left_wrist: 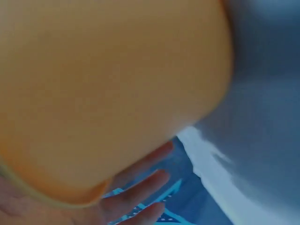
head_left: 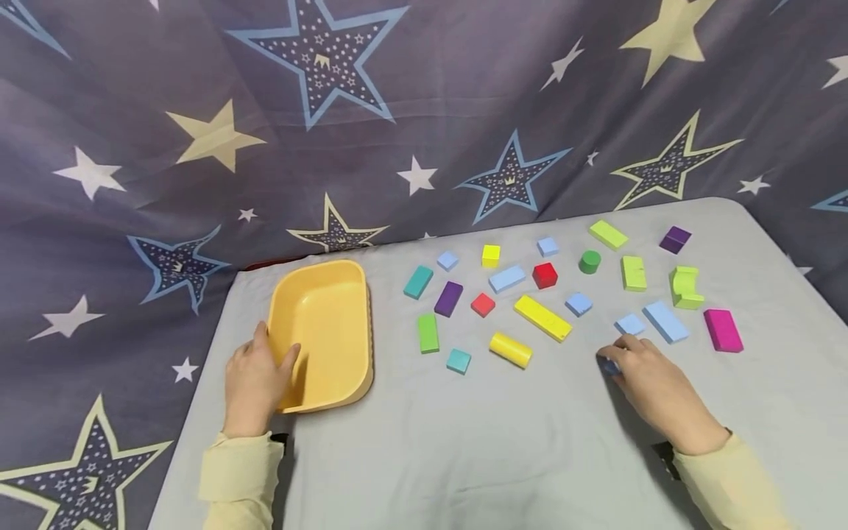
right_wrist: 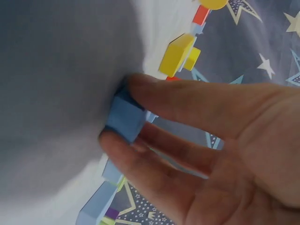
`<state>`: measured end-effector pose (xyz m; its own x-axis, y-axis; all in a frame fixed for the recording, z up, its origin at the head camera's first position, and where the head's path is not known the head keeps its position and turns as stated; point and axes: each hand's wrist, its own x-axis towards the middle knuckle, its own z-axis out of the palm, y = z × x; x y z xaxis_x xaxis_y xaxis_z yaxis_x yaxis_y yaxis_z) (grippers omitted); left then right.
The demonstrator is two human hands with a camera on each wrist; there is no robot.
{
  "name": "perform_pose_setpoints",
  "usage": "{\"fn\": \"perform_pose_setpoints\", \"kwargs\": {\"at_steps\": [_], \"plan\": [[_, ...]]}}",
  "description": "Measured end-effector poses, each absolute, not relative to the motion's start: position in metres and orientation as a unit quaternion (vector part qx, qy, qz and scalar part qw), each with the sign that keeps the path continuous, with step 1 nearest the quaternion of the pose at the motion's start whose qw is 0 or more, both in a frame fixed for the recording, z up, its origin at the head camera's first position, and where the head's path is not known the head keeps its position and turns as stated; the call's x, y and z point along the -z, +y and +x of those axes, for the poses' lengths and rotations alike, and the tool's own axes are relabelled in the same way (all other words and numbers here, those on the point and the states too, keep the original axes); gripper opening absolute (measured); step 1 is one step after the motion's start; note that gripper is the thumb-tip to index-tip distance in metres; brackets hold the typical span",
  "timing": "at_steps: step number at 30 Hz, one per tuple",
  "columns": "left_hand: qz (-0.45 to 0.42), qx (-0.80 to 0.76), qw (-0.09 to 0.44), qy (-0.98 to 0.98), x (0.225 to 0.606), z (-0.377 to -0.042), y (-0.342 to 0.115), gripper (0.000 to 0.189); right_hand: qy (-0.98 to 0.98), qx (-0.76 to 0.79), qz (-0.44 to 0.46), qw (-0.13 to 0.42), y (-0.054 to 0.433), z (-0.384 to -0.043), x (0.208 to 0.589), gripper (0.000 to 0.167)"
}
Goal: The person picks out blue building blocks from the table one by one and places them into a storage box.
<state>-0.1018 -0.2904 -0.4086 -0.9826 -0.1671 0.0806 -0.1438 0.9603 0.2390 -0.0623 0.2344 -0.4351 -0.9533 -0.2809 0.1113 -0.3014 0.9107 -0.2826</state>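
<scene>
At the left of the head view stands a yellow-orange plastic basket (head_left: pixel 318 331). My left hand (head_left: pixel 255 379) grips its left rim, thumb over the inside and fingers along the outside; the left wrist view shows the basket wall (left_wrist: pixel 117 93) close up with fingers behind it. On the right, my right hand (head_left: pixel 652 386) pinches a small blue block (right_wrist: pixel 125 117) between thumb and fingertips, low over the cloth. Whether that block touches the cloth I cannot tell. A flat light-blue block (head_left: pixel 629 324) and a longer light-blue block (head_left: pixel 665 322) lie just beyond this hand.
Several coloured blocks lie scattered between basket and right hand, among them a yellow cylinder (head_left: pixel 511 350), a long yellow block (head_left: pixel 542 318) and a red cube (head_left: pixel 545 275). A magenta block (head_left: pixel 723 330) lies far right. Behind the grey-covered table (head_left: pixel 450 456) hangs a star-patterned cloth (head_left: pixel 424 110).
</scene>
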Motion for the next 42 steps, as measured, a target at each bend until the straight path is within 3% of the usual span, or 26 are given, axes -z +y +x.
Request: {"fn": "perform_pose_setpoints", "kwargs": {"at_steps": [6, 22, 28, 38, 42], "plan": [[0.111, 0.156, 0.016, -0.981, 0.420, -0.102, -0.294, 0.063, -0.969, -0.176, 0.161, 0.056, 0.241, -0.066, 0.437, 0.028], [0.083, 0.234, 0.023, -0.968, 0.431, -0.109, -0.293, 0.057, -0.968, -0.186, 0.163, 0.047, 0.250, -0.073, 0.429, 0.026], [0.080, 0.240, 0.024, -0.967, 0.432, -0.108, -0.292, 0.055, -0.965, -0.183, 0.172, 0.078, 0.250, -0.078, 0.426, 0.031], [0.079, 0.227, 0.023, -0.971, 0.430, -0.107, -0.296, 0.056, -0.953, -0.204, 0.186, 0.124, 0.226, -0.083, 0.410, 0.031], [0.081, 0.226, 0.019, -0.971, 0.430, -0.107, -0.295, 0.056, -0.951, -0.216, 0.191, 0.115, 0.209, -0.089, 0.401, 0.031]]}}
